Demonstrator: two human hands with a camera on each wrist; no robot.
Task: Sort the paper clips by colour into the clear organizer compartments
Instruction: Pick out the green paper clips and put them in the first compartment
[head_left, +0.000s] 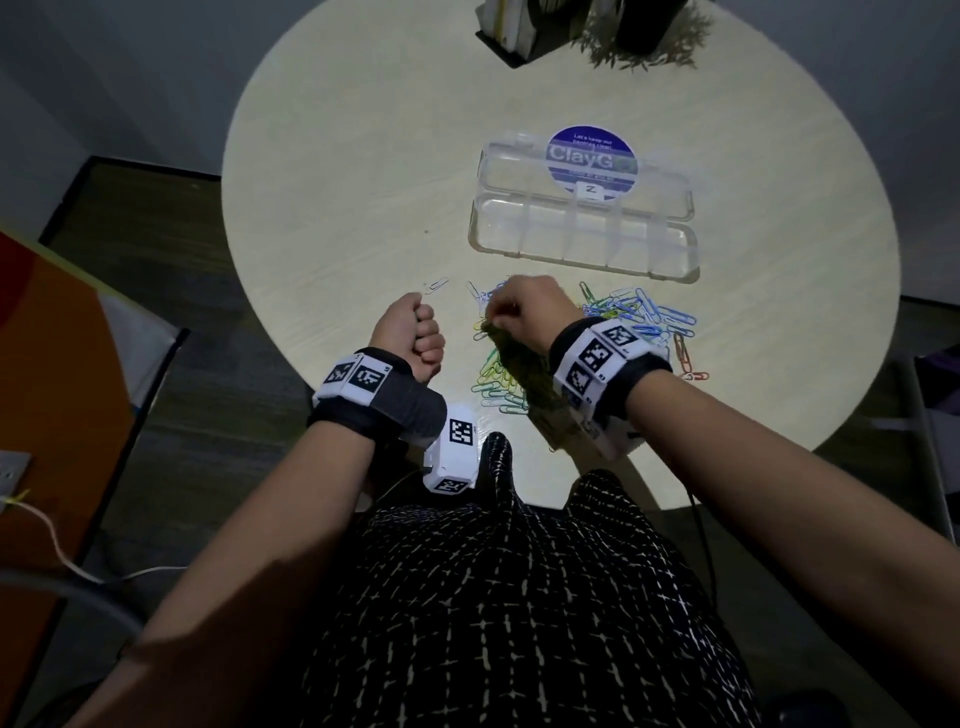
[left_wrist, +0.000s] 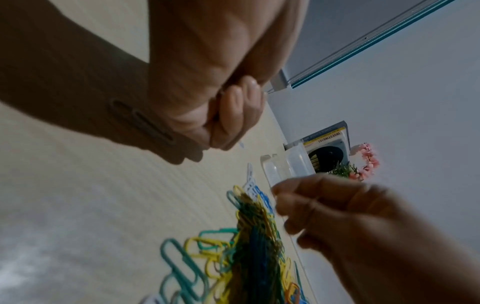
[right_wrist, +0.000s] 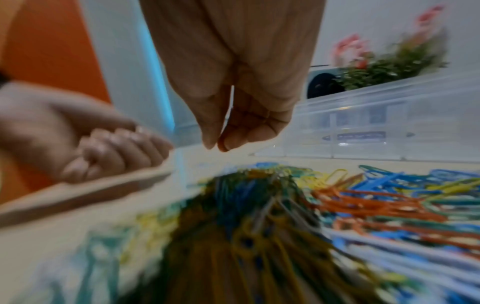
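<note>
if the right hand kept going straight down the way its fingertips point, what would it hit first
Most likely the heap of coloured paper clips on the round pale wooden table: the right hand hangs over its left part, fingertips pinched and pointing down. Exact depth is unclear.

A round pale wood-grain table is carrying an open clear organizer, a spread heap of coloured paper clips nearer the person, one stray white clip, and a dark holder at its far edge.

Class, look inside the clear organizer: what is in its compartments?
The organizer compartments show no clips; only the table shows through. The clips lie in front. Nothing covers the compartments.
</note>
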